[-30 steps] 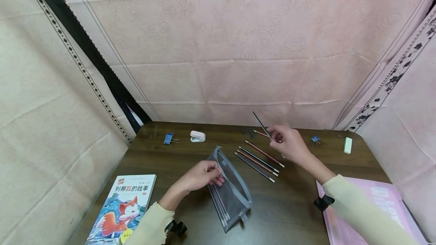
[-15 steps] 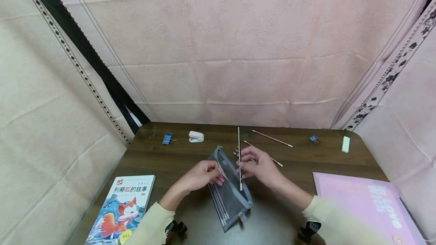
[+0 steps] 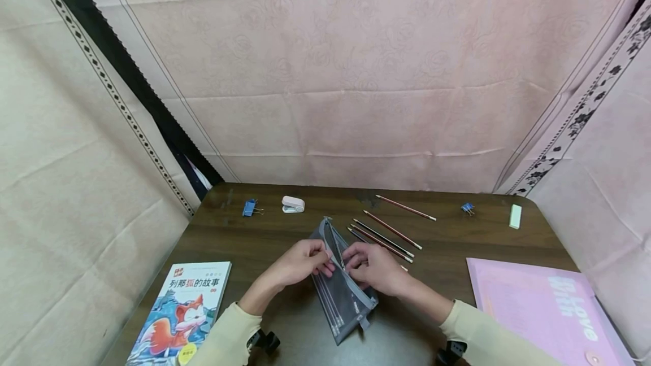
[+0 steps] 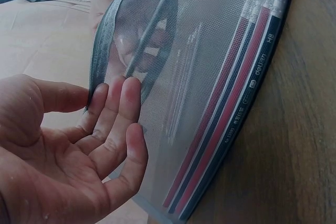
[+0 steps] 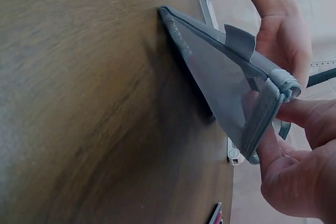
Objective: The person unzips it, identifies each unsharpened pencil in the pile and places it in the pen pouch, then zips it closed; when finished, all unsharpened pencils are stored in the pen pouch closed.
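Note:
A grey mesh pencil case [image 3: 339, 310] stands with its zip side open between the two hands. My left hand [image 3: 304, 263] pinches the near edge of the opening between thumb and fingers. Fingers of my right hand [image 3: 373, 267] reach into the mouth and hold a dark pencil [image 4: 157, 24], seen through the mesh in the left wrist view. Several red and dark pencils [image 4: 218, 111] lie side by side along the bottom of the case. In the right wrist view, the case [image 5: 220, 82] hides the pencil.
Several loose pencils [image 3: 391, 227] lie right of the case. Farther back are a white stapler [image 3: 293, 204], blue binder clips [image 3: 250, 207] and a pale eraser [image 3: 515, 216]. A picture book [image 3: 178, 315] lies at left and a pink folder [image 3: 534, 304] at right.
My right hand has carried the pencil from the back right over to the pencil case, turned it upright and lowered it into the opening. My left hand has kept its pinch.

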`<state>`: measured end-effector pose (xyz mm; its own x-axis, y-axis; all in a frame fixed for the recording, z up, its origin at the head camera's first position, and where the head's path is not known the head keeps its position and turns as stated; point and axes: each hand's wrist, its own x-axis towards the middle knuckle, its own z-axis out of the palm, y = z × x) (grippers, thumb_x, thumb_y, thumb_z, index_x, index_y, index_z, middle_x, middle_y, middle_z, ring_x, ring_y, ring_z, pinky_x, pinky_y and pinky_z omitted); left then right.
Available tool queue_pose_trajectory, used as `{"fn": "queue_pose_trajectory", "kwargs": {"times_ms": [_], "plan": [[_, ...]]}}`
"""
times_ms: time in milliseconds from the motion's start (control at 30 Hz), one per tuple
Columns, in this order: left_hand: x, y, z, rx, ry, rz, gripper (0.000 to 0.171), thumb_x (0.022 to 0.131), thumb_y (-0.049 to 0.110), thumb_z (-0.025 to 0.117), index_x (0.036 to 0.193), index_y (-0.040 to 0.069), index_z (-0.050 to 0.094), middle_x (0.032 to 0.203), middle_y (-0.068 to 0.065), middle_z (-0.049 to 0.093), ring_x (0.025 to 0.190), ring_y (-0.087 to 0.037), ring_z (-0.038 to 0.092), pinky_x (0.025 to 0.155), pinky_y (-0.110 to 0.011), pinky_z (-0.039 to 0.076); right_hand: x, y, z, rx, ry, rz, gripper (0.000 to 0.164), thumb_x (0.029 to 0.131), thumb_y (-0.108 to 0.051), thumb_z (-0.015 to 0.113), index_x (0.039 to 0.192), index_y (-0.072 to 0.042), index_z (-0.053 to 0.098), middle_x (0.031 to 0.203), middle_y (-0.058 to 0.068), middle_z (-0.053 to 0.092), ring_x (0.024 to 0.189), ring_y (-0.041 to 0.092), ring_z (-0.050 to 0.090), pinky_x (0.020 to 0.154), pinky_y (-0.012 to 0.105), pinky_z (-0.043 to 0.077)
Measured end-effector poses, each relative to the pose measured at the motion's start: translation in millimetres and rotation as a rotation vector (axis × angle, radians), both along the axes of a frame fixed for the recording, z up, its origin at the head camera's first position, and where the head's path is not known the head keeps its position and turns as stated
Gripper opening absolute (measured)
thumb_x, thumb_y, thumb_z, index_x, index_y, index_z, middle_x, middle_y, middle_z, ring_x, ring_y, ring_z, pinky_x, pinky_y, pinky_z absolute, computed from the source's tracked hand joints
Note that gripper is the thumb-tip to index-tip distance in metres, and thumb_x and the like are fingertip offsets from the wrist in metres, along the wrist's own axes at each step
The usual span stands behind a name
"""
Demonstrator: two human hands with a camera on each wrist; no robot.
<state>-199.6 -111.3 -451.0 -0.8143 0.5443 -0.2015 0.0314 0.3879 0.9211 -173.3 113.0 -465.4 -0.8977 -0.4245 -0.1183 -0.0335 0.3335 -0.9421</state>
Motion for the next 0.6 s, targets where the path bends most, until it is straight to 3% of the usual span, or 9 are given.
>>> {"fn": "queue_pose_trajectory", "kwargs": {"times_ms": [267, 433, 600], "plan": [[1.1, -0.6, 1.5, 0.002, 0.012, -0.001, 0.03, 0.099, 0.03, 0.052, 0.095, 0.002, 0.061, 0.094, -0.011, 0.073, 0.086, -0.024, 0.073, 0.078, -0.04, 0.054, -4.4, 2.7, 1.6, -0.031, 0.043, -0.027, 0.02, 0.088, -0.012, 0.068, 0.106, -0.007, 0.064, 0.09, 0.01, 0.072, 0.071, 0.019, 0.071, 0.057, 0.036, 0.06], [2.3, -1.7, 2.1, 0.001, 0.015, -0.008, 0.03, 0.099, 0.031, 0.052, 0.097, 0.002, 0.061, 0.095, -0.012, 0.073, 0.087, -0.025, 0.072, 0.08, -0.041, 0.054, -14.8, 2.4, 6.0, -0.07, 0.111, -0.05, 0.025, 0.09, -0.019, 0.068, 0.109, -0.005, 0.063, 0.09, 0.014, 0.072, 0.075, 0.024, 0.072, 0.058, 0.036, 0.06], [2.6, -2.2, 1.2, 0.016, 0.01, -0.01, 0.031, 0.1, 0.031, 0.051, 0.098, 0.002, 0.062, 0.096, -0.013, 0.073, 0.088, -0.025, 0.072, 0.08, -0.044, 0.054, -30.1, -4.0, 19.8, -0.071, 0.2, -0.162, 0.018, 0.093, -0.019, 0.064, 0.104, -0.005, 0.066, 0.085, 0.021, 0.068, 0.073, 0.036, 0.067, 0.059, 0.045, 0.058]]}}
